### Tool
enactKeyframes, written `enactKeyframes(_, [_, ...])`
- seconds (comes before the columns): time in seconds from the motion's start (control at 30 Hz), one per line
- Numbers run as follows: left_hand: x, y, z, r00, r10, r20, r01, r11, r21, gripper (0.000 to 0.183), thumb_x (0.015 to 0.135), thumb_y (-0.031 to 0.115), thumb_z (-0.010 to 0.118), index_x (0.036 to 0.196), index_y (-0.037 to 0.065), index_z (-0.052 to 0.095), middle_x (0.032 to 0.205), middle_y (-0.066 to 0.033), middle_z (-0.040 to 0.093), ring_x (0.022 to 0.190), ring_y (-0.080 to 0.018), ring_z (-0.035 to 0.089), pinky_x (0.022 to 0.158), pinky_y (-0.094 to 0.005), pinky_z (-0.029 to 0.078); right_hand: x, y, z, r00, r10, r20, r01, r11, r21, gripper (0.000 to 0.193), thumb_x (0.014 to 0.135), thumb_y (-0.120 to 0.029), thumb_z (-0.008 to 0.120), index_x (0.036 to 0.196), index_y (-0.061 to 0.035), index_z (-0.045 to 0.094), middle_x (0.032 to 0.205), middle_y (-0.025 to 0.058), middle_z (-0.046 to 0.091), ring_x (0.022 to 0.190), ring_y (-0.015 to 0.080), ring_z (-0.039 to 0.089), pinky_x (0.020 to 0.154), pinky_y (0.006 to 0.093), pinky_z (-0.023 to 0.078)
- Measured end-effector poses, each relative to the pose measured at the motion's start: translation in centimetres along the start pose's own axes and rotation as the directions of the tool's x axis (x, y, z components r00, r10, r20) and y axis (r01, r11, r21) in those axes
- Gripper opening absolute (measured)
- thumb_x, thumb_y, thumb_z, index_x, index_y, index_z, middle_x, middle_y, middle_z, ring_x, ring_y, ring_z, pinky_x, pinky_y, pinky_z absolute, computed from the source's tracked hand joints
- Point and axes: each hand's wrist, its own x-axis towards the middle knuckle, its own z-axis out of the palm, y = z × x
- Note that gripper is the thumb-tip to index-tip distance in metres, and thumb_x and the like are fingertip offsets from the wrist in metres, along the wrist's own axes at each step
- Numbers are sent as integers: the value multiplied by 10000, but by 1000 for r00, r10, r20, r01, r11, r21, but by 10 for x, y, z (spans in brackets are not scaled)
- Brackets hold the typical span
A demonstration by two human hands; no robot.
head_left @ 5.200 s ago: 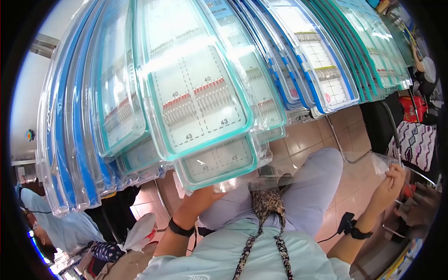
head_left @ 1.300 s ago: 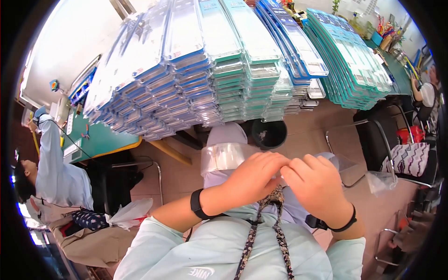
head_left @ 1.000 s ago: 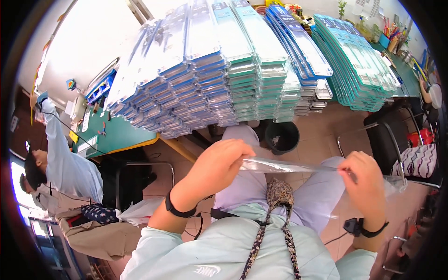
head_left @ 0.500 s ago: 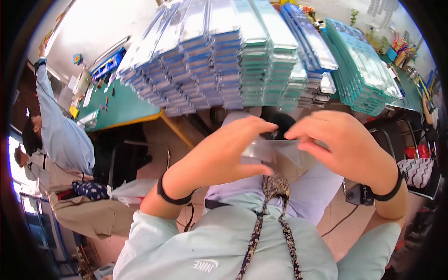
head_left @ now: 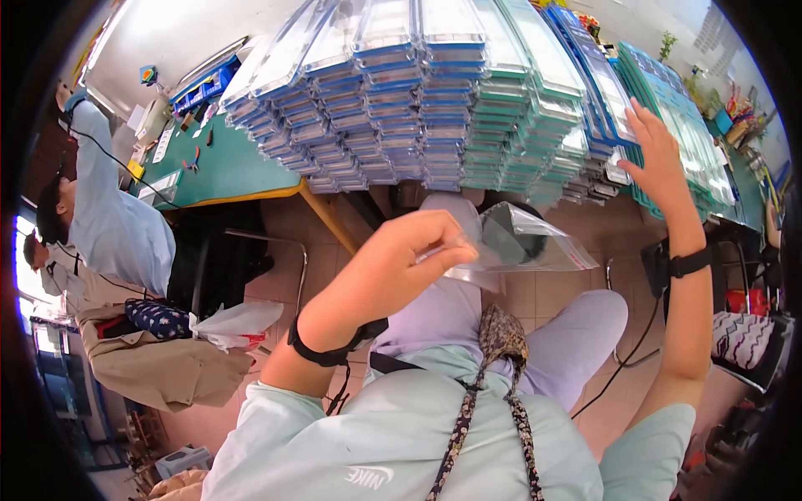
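Observation:
My left hand pinches one end of a clear plastic bag above my lap. The bag stretches out to the right of the fingers. Something dark shows in or through it; I cannot tell which. My right hand is raised at the far right with fingers apart, holding nothing visible. It reaches beside blue-edged clear plastic cases, and whether it touches them is unclear. Left of these rises a wide stack of blue-edged clear cases, adjoining green-edged ones.
Another green-edged pile stands behind my right hand. At left is a green table with a yellow edge and small tools. A person in a light blue sleeve sits there with an arm raised. A dark cable hangs by my right wrist.
My right hand has let go of the bag and moved up and right to the cases. The left hand keeps its pinch, and the bag now spreads rightward.

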Motion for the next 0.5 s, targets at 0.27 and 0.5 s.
enactKeyframes(0.27, [13,-15,17,998,-65,3,60,899,-433,102,888,-48,474,975,5,488,940,-67,544,866,-133,543,815,-277,456,0,-11,-7,992,-57,-111,58,998,7,404,676,15,665,1053,-47,531,1146,105,579,1111,292,527,1023,423,373])
enactKeyframes(0.5, [19,-23,10,993,-109,-51,90,953,-290,91,896,66,538,931,3,592,889,-29,544,829,-111,527,745,-244,436,-67,17,-110,628,615,-477,-641,756,130,309,831,-107,635,1123,-24,578,1107,118,620,1041,275,580,967,358,414])
